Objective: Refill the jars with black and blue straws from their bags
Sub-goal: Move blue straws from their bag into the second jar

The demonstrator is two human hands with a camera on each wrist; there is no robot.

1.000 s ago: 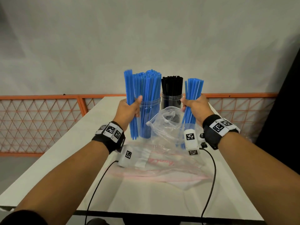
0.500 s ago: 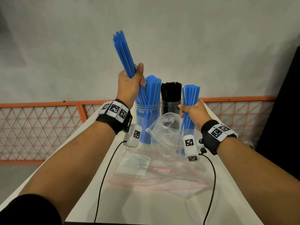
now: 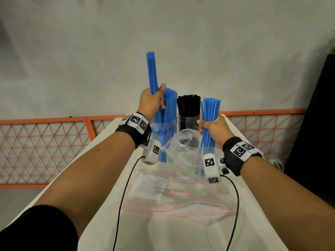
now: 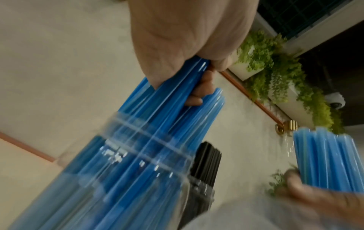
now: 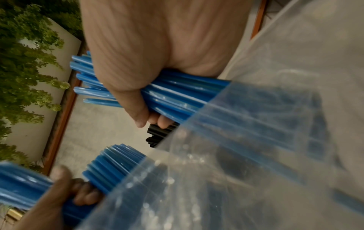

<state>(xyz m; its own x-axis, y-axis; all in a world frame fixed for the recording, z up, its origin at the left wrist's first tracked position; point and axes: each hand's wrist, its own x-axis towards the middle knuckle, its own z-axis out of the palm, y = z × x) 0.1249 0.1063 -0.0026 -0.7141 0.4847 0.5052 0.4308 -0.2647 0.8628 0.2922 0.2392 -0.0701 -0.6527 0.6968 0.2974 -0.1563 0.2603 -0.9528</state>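
Since 0.5 s ago, the left hand (image 3: 153,103) has come down and straightened its bunch of blue straws (image 3: 152,73), whose lower ends now sit inside the blue-straw jar (image 3: 164,131) among the straws already standing there; its fingers (image 4: 199,93) are clenched around the bunch. Just right of that jar stands the black-straw jar (image 3: 188,122), filled with black straws (image 3: 189,105). Right of it, the right hand (image 3: 211,129) grasps a 2nd bunch of blue straws (image 3: 211,109) upright, lower ends inside a clear plastic bag (image 3: 183,151). Nearer the person than the jars, another flat bag (image 3: 163,194) lies on the white tabletop (image 3: 108,223).
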